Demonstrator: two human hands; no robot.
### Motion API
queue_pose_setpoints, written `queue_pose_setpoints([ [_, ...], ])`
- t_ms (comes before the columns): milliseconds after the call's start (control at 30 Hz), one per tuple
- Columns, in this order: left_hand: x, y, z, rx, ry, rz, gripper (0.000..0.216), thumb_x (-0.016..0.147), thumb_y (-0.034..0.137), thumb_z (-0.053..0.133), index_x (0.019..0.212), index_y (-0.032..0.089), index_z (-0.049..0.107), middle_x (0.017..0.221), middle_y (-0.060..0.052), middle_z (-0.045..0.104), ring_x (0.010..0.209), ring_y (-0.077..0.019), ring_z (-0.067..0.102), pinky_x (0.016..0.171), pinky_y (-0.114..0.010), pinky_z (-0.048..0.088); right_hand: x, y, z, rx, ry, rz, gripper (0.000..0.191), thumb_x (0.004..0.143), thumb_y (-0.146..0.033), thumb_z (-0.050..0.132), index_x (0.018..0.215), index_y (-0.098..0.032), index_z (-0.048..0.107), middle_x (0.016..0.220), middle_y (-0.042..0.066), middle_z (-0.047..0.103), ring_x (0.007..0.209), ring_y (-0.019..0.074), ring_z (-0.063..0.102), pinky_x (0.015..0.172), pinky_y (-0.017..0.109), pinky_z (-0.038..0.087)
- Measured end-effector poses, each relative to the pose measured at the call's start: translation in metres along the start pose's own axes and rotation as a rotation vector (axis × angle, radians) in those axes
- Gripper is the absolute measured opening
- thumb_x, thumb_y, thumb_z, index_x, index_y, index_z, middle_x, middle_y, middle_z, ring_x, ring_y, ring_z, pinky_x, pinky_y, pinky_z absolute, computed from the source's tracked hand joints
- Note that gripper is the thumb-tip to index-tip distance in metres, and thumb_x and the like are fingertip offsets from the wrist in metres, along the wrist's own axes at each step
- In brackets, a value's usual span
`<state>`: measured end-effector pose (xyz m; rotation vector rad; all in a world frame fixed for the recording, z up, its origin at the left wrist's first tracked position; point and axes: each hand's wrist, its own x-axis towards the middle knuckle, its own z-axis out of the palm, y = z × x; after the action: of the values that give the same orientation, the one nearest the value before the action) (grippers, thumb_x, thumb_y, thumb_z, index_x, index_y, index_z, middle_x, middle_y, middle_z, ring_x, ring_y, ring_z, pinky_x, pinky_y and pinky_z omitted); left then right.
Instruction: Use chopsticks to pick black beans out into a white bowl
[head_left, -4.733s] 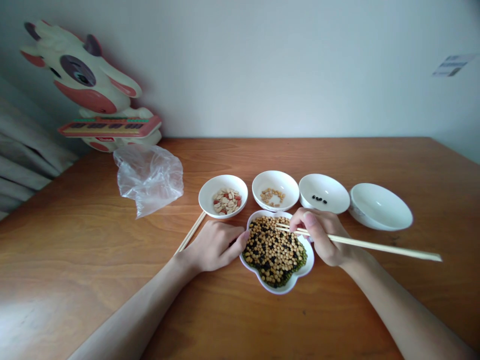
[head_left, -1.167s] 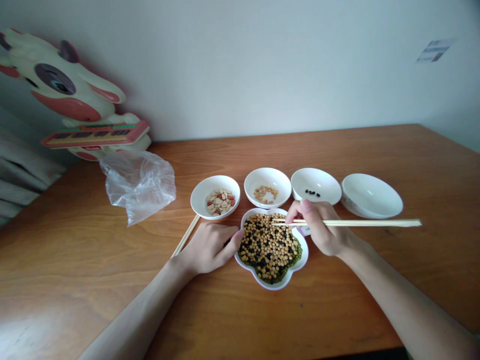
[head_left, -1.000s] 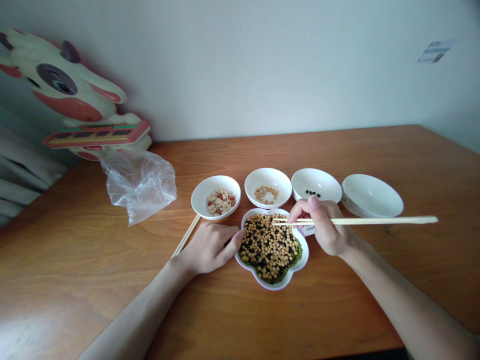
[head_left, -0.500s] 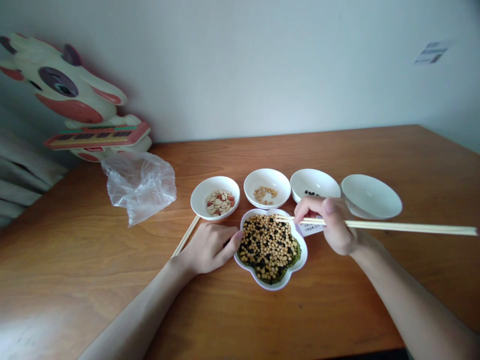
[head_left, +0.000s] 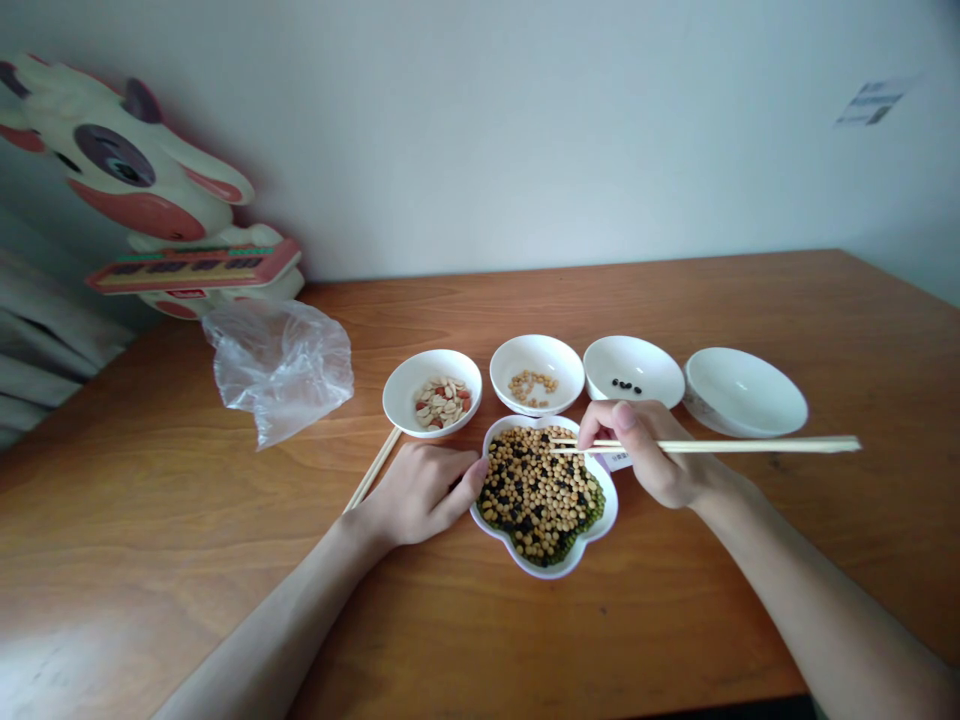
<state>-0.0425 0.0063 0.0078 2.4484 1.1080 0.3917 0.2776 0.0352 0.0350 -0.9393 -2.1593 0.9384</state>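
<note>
A white flower-shaped dish holds yellow soybeans, black beans mixed among them, and small green beans along its right and lower edge. At its left rim rests my left hand, fingers curled and thumb on the edge. My right hand grips a pair of chopsticks, whose tips lie slightly apart over the beans at the top of the dish. Whether a bean sits between the tips is too small to tell. Behind it stands a bowl with a few black beans.
A bowl with some soybeans and another with pale and reddish seeds stand left of it; a further white bowl is at right. Spare chopsticks, a plastic bag and a cow toy are leftward. A paper label shows beneath my right hand.
My right hand has shifted slightly left, and the chopsticks' rear ends have swung left and up. Their tips have parted a little. My left hand stays at the dish rim.
</note>
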Motion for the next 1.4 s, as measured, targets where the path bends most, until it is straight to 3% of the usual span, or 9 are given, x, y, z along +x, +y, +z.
queue_pose_setpoints([
  [333, 0.001, 0.002, -0.001, -0.003, -0.005, -0.011, 0.048, 0.112, 0.038, 0.031, 0.073, 0.019, 0.049, 0.07, -0.001, 0.061, 0.061, -0.014, 0.051, 0.065, -0.032, 0.033, -0.001, 0.001, 0.003, 0.084, 0.044, 0.029, 0.071, 0.111, -0.062, 0.018, 0.085, -0.02, 0.069, 0.075, 0.006, 0.068, 0.066, 0.0181, 0.062, 0.06, 0.032, 0.044],
  [700, 0.001, 0.001, 0.0, -0.001, -0.009, -0.016, 0.048, 0.112, 0.037, 0.032, 0.073, 0.019, 0.05, 0.069, -0.001, 0.062, 0.061, -0.014, 0.052, 0.066, -0.031, 0.035, 0.002, 0.0, 0.01, -0.023, 0.059, -0.012, 0.067, 0.112, -0.057, 0.021, 0.083, -0.02, 0.069, 0.072, 0.004, 0.066, 0.062, 0.0171, 0.054, 0.059, 0.033, 0.038],
  [900, 0.001, 0.002, -0.001, -0.008, -0.009, -0.014, 0.047, 0.112, 0.037, 0.032, 0.074, 0.019, 0.051, 0.07, -0.002, 0.062, 0.061, -0.0141, 0.052, 0.066, -0.03, 0.037, 0.001, 0.003, 0.012, 0.028, 0.096, 0.002, 0.065, 0.112, -0.056, 0.025, 0.082, -0.019, 0.071, 0.07, 0.005, 0.067, 0.06, 0.0167, 0.056, 0.058, 0.032, 0.039],
  [1067, 0.002, 0.004, -0.003, -0.008, 0.002, -0.01, 0.048, 0.112, 0.036, 0.032, 0.072, 0.019, 0.051, 0.068, -0.002, 0.061, 0.059, -0.0136, 0.05, 0.064, -0.03, 0.037, -0.001, 0.003, 0.011, 0.118, 0.144, 0.013, 0.072, 0.112, -0.059, 0.018, 0.081, -0.02, 0.071, 0.069, 0.005, 0.066, 0.058, 0.0163, 0.056, 0.055, 0.031, 0.038],
  [1400, 0.0, 0.002, -0.001, -0.021, -0.016, -0.009, 0.047, 0.113, 0.036, 0.031, 0.074, 0.019, 0.051, 0.069, -0.001, 0.061, 0.06, -0.0135, 0.051, 0.065, -0.03, 0.037, 0.002, 0.0, 0.006, 0.01, 0.034, 0.045, 0.064, 0.112, -0.057, 0.024, 0.083, -0.021, 0.068, 0.072, 0.003, 0.065, 0.065, 0.0179, 0.057, 0.061, 0.032, 0.04],
])
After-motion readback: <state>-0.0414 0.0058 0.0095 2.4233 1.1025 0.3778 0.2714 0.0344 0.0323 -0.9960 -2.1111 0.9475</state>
